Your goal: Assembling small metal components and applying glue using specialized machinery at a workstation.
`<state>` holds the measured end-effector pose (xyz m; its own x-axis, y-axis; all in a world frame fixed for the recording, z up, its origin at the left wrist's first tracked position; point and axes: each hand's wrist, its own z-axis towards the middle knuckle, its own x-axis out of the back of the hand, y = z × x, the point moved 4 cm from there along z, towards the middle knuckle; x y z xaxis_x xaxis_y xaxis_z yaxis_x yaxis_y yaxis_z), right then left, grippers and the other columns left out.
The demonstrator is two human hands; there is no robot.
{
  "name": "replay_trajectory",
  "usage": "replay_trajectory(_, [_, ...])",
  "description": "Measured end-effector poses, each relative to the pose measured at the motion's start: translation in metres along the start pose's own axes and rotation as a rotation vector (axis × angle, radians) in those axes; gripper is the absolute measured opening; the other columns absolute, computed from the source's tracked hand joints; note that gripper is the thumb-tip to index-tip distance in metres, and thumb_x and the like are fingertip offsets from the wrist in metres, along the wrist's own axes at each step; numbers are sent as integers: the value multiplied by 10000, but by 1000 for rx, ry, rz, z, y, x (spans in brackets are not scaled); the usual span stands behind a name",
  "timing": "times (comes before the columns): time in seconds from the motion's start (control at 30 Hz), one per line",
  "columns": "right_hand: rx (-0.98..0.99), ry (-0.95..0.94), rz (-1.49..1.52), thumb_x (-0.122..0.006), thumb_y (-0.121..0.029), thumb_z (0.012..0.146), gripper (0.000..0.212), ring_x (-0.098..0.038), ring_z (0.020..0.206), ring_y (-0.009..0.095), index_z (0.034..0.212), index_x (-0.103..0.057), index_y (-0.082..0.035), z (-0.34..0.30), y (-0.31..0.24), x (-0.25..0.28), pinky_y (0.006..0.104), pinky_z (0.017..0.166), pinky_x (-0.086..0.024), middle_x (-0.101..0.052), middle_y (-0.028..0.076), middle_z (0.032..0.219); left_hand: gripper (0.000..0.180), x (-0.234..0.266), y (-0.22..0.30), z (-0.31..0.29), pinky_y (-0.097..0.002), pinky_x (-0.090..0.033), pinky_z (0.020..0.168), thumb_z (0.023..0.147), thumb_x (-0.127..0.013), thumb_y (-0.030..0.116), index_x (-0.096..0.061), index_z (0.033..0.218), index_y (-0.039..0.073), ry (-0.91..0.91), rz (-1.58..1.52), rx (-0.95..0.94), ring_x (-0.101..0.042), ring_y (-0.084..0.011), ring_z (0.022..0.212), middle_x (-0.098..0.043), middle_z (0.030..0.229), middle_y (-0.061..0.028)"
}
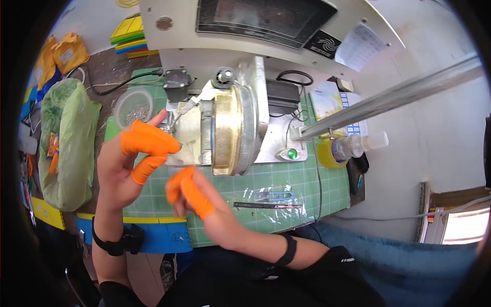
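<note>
Orange finger covers are on several fingers of both hands. My left hand (128, 161) is in front of the machine's left part, its thumb and fingertips drawn together; a tiny dark bit seems to show at the tips, too small to name. Lower and to the right, my right hand (197, 197) has its fingers curled together over the green cutting mat (255, 181), and whatever they may hold is hidden. Behind the hands stands a machine with a gold and silver wheel (227, 130). Beside my left hand is a round translucent bowl (120, 110) of small metal pieces.
A pale green plastic bag (69, 143) stands at the left. On the mat lie a dark thin rod (266, 205) and a blue tool (279, 195). A metal bar (388, 97) slants across the right, above a yellow container (327, 153). A green button (292, 153) sits on the machine base.
</note>
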<state>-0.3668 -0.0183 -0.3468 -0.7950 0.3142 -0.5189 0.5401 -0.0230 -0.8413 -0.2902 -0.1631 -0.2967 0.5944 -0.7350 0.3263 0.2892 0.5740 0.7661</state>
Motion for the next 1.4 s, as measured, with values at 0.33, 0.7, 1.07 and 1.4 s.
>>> replay_trajectory(0.33, [579, 656, -697, -700, -45, 925, 312, -689, 916, 183, 1229, -659, 13, -125, -154, 154, 304, 902, -518, -713, 123, 1074, 116, 10, -8, 4, -655, -424, 1087, 844, -742, 1, -649, 910, 21, -16, -122, 11, -701, -278, 943, -707, 935, -125])
replay_trajectory(0.7, [707, 1320, -1225, -525, -247, 1059, 364, -596, 947, 110, 1291, -656, 3, -165, -241, 260, 242, 816, -456, -692, 83, 1190, 132, 11, -16, 7, -619, -478, 1055, 818, -794, 37, -688, 894, 24, -86, -92, -114, -714, -306, 939, -729, 934, -145])
replay_trajectory(1.07, [1224, 545, -1623, -560, -521, 1018, 813, -676, 890, 212, 1450, -342, 133, -33, -180, 39, 247, 579, -572, -480, 339, 1377, 158, 14, -19, 0, -533, -517, 1051, 805, -821, 56, -709, 914, 37, -59, -95, -143, -716, -250, 901, -744, 929, -101])
replay_trajectory(1.4, [820, 510, -1075, -475, -703, 969, 864, -738, 721, 282, 1220, -607, 114, 19, -140, 14, 349, 587, -617, -693, 246, 965, 195, 13, -24, -4, -524, -527, 1045, 786, -833, 27, -702, 929, 27, -32, -144, -185, -712, -253, 897, -746, 952, -105])
